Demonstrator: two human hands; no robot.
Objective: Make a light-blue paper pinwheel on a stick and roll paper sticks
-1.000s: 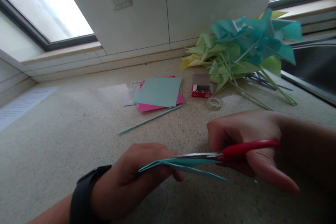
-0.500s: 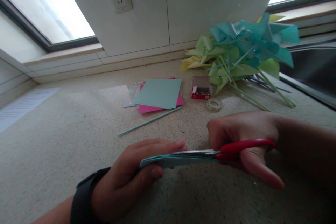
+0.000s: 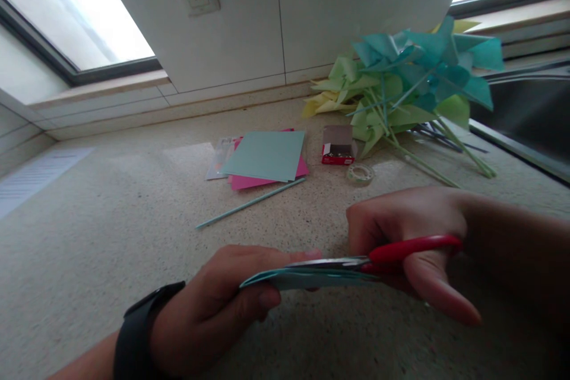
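From the head camera, the left hand, a dark watch on its wrist, pinches a folded teal paper sheet between thumb and fingers, holding it edge-on just above the speckled counter. The right hand is closed through the red handles of the scissors, whose blades lie along the top of the sheet, pointing left and reaching almost to the left fingertips.

A second ago the lower flap of the sheet hung loose, drooping to the right below the blades; now the layers lie flat together and the blades look shut over them — a sign, as I judge it, that a snip has just closed along the fold. The left thumb has shifted up over the sheet's top edge in that time, steadying it near the blade tips. The right hand has barely moved.

Farther off, in the middle of the counter, lies a stack of coloured paper — teal over pink — with a thin teal stick just near of it. To its right sit a small red box, open, and a tape roll. At the far right a heap of paper pinwheels, teal and yellow-green, rests against the wall.
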